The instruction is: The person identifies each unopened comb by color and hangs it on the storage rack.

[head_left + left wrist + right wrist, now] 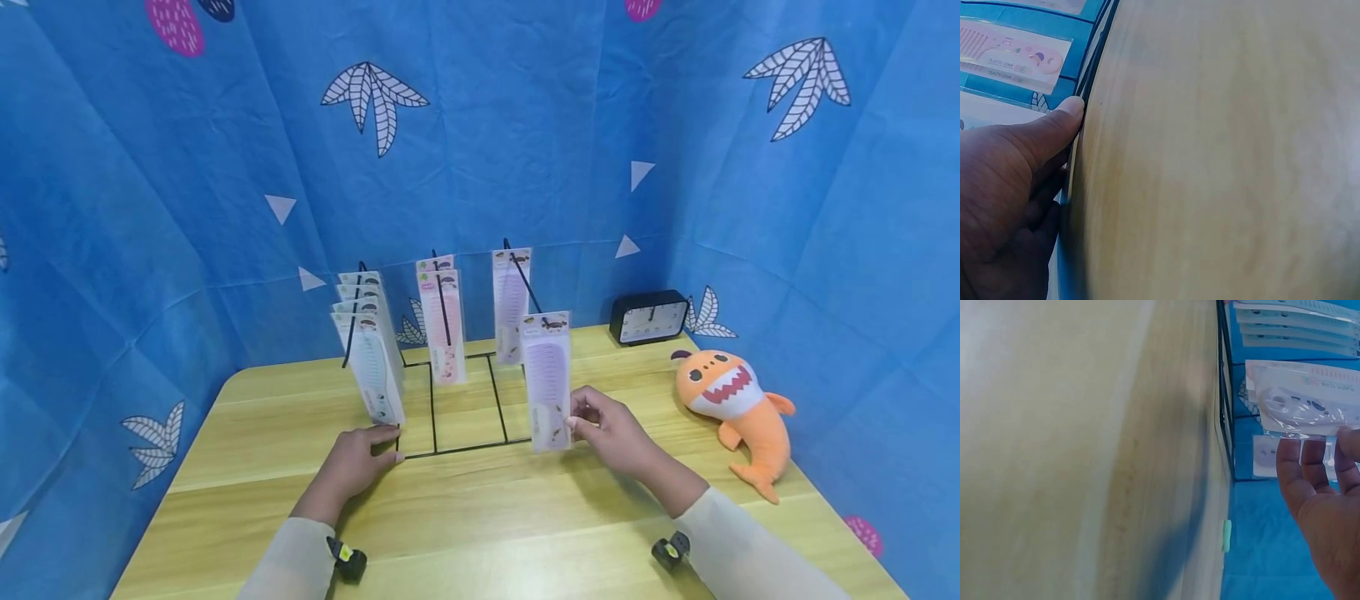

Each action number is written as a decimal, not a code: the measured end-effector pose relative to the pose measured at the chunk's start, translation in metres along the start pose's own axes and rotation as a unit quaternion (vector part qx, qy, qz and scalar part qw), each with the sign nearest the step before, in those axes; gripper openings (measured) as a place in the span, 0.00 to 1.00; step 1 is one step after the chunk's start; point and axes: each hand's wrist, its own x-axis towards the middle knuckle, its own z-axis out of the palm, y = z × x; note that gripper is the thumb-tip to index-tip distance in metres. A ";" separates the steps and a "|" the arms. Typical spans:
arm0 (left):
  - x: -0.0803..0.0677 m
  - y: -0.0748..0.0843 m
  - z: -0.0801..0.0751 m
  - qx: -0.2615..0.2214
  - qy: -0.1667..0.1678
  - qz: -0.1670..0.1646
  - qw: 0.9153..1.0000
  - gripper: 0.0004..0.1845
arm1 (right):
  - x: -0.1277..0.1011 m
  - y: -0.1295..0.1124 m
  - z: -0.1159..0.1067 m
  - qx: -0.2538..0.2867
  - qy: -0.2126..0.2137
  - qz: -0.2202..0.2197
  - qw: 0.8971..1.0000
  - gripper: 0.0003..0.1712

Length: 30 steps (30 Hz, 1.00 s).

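Observation:
A black wire rack stands on the wooden table, with packaged combs hanging on its three hooks. My left hand rests on the table at the rack's front left corner, the straight thumb lying against the base wire. My right hand pinches the lower right edge of a packaged purple comb, held upright at the front end of the right hook. In the right wrist view the fingers grip the clear packet. Several white comb packets hang on the left hook and pink ones in the middle.
A black clock stands at the back right. An orange shark plush lies by the table's right edge. Blue patterned cloth walls the table on three sides.

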 end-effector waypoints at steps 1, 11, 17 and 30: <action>0.000 0.000 0.000 0.000 0.000 -0.001 1.000 0.25 | 0.002 0.001 0.000 0.001 0.000 -0.006 1.000 0.04; -0.003 0.002 -0.001 -0.001 0.002 0.002 1.000 0.25 | 0.035 0.001 0.006 0.029 -0.001 0.002 1.000 0.03; -0.002 0.003 -0.002 -0.003 0.004 0.000 1.000 0.25 | 0.063 -0.001 0.007 0.046 0.010 0.016 0.999 0.04; -0.001 0.002 -0.001 -0.002 0.000 -0.004 1.000 0.25 | 0.103 0.001 0.008 0.053 0.031 0.014 0.998 0.02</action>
